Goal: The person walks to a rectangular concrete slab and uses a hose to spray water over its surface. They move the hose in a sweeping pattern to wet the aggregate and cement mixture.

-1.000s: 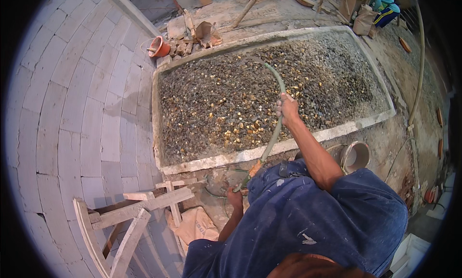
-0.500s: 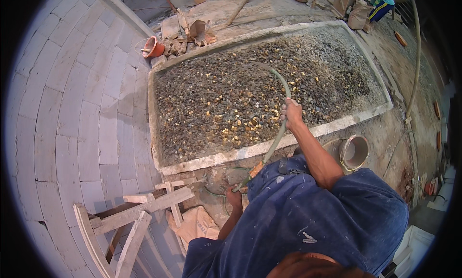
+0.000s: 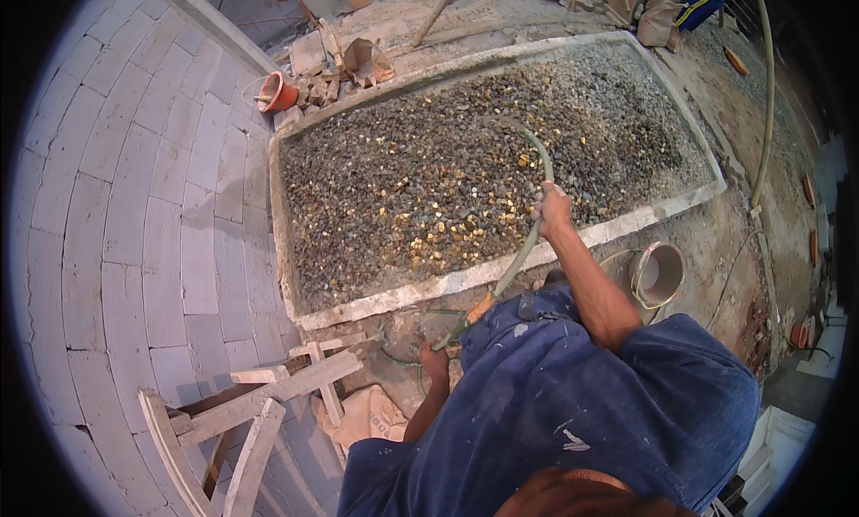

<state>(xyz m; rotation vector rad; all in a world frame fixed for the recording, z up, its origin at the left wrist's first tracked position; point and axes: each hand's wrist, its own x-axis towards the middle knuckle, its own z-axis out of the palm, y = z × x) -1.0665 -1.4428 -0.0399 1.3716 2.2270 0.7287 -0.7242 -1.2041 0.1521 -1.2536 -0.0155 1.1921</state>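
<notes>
Head view: right hand [image 3: 553, 208] grips curved green hose [image 3: 523, 253] over gravel [image 3: 429, 177].

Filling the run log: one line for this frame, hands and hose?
right hand: grips green hose over gravel bed | left hand: low on hose, grip unclear | bucket: beside bed

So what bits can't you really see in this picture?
Head view only:
- Left hand: its fingers are tucked behind the blue shirt, so its grip on the hose is unclear.
- Hose tip: too thin to tell whether water comes out over the pebbles.
- Orange bucket: contents too small.
- Person at the top edge: cut off.
</notes>
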